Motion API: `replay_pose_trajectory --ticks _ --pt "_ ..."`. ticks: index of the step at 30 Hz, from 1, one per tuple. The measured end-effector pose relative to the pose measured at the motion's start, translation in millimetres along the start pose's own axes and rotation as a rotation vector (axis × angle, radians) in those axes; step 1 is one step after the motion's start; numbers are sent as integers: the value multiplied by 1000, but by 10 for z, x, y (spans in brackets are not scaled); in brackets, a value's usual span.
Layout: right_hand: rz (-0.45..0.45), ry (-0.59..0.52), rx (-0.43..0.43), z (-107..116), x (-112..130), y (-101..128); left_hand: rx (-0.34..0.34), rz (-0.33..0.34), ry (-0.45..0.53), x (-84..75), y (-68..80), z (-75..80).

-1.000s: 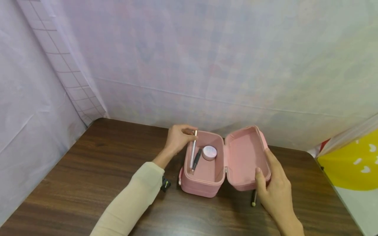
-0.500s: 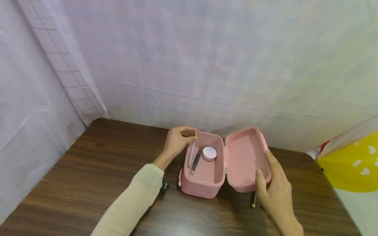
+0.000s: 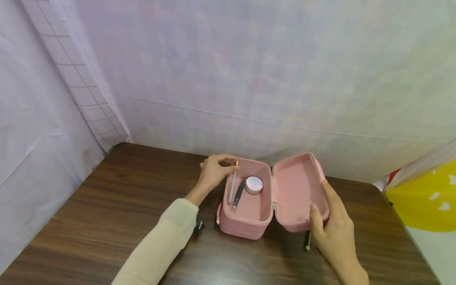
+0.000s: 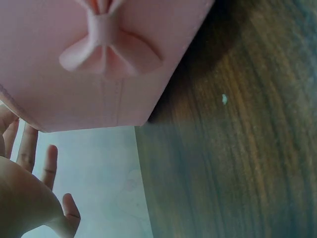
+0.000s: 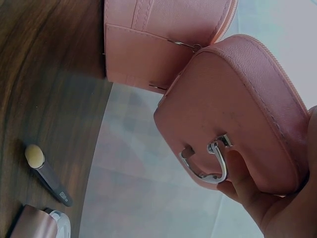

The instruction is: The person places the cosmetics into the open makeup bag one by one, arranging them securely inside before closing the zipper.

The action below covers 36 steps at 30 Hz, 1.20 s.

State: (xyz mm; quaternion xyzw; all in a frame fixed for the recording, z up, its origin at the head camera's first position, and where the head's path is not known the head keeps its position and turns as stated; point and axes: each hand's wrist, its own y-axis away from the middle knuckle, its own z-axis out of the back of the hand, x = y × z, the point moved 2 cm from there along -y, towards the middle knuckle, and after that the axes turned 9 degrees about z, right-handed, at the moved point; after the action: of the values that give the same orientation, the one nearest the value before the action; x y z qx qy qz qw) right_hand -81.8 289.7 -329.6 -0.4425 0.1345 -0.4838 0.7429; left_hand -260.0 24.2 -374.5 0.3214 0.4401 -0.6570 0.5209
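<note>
The pink case (image 3: 249, 213) is sitting open on the dark wooden table (image 3: 107, 221), its lid (image 3: 297, 194) swung out to the right and standing nearly upright. The left hand (image 3: 213, 172) is hovering at the case's back left corner with its grip pinching the top end of a slim pale tube (image 3: 232, 188), which is leaning down into the compartment along the left wall, its lower end apparently resting on the floor of the case. Beside it a dark stick (image 3: 238, 194) is already lying inside, and a small round jar (image 3: 254, 185) is sitting toward the back.

The right hand (image 3: 333, 231) is steadying the lid, thumb curled over its front rim and fingers wrapped behind the shell (the right wrist view shows them next to the metal handle (image 5: 210, 163)).

Judging by this, the packing is looking partly done: two items are stowed and the tube is nearly placed but not yet released. Out on the table, a small applicator with a rounded pale tip (image 5: 44, 173) is lying just below the lid, and another item (image 5: 39, 225) is showing at the bottom edge of the right wrist view, so some pieces appear to be waiting, and the lid is still open.
</note>
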Motion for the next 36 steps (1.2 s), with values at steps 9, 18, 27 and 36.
replay_pose_trajectory --ticks 9,18,27,36 --pt "-3 -6 8 -8 -4 -17 -12 -30 -66 -21 -24 -8" --pt "-8 0 8 -7 0 -21 -86 -135 -167 -43 24 -72" --pt "-5 4 7 0 7 -8 -65 -153 -208 -47 40 -107" --pt "-19 3 15 -3 13 8 -70 -145 -239 -62 -12 -134"
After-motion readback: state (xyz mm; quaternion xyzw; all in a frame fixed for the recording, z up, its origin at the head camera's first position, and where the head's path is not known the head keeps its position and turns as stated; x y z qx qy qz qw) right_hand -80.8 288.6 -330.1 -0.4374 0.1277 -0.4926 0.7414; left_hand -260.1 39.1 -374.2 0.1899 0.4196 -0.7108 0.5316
